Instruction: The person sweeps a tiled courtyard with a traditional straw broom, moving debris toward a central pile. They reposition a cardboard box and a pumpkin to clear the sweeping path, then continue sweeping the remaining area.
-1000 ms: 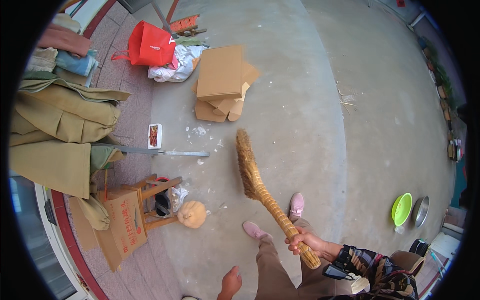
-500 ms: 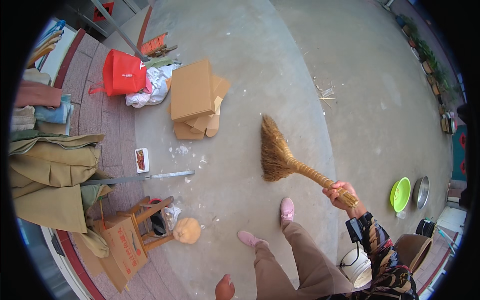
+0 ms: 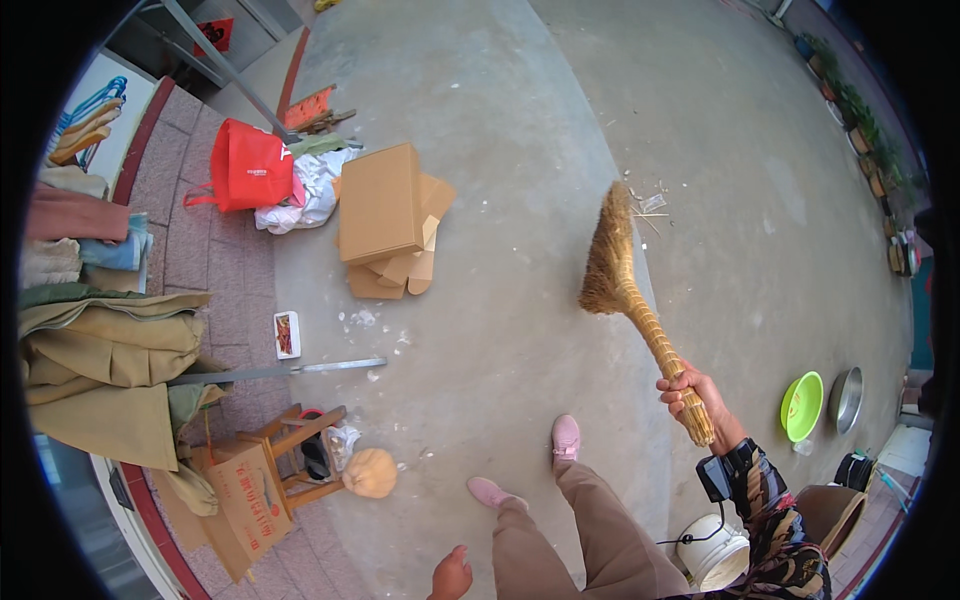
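Note:
My right hand (image 3: 692, 390) is wrapped round the bound straw handle of a short broom (image 3: 650, 325). The brown bristle head (image 3: 606, 262) is fanned out over the concrete floor, pointing away from me; whether it touches the floor I cannot tell. Just beyond the bristles lies a small scatter of litter (image 3: 652, 205), pale sticks and a clear plastic piece. Low in the view hangs my left hand (image 3: 453, 575), fingers curled with the thumb up, and nothing shows in it.
Flattened and closed cardboard boxes (image 3: 382, 205) lie left of centre, near a red bag (image 3: 250, 165). A wooden stool (image 3: 290, 455) stands by a pumpkin (image 3: 370, 473). On the right are a green basin (image 3: 801, 407), a metal basin (image 3: 846, 400) and a white bucket (image 3: 715, 552).
The broom has swung right and away from me, its bristles now closer to the litter, with my right hand still round the handle. My left hand has barely moved.

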### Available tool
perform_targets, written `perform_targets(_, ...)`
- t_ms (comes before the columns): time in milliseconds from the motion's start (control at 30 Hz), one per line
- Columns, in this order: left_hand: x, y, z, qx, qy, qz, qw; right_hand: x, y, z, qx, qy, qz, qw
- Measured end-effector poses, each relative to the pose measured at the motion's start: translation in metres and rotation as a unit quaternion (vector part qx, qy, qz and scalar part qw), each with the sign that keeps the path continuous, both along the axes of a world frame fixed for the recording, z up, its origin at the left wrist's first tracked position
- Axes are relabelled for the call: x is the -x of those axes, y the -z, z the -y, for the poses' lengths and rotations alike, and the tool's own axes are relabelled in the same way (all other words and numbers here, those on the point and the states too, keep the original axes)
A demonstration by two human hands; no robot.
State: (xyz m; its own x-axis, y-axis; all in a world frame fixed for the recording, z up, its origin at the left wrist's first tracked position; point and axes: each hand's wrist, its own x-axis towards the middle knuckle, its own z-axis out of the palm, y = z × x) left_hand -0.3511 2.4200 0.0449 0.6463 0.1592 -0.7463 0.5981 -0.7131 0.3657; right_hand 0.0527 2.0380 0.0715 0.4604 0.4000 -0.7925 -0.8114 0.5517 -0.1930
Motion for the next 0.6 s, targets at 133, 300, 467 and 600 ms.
perform_targets(133,-0.009,-0.006,0.005,-0.018,0.010,0.000,1.000,-0.022,0.030,-0.047,-0.129,-0.026,-0.018,0.991)
perform_targets(300,-0.006,-0.020,0.003,-0.032,-0.024,0.017,0.999,-0.075,0.095,-0.101,-0.209,-0.017,-0.133,0.969)
perform_targets(467,0.021,-0.025,0.002,-0.041,-0.071,-0.009,0.997,-0.104,0.078,-0.038,-0.263,0.094,-0.135,0.951)
perform_targets(600,0.044,-0.014,0.011,-0.037,-0.112,-0.007,0.993,-0.103,0.063,-0.018,-0.051,0.021,-0.057,0.997)
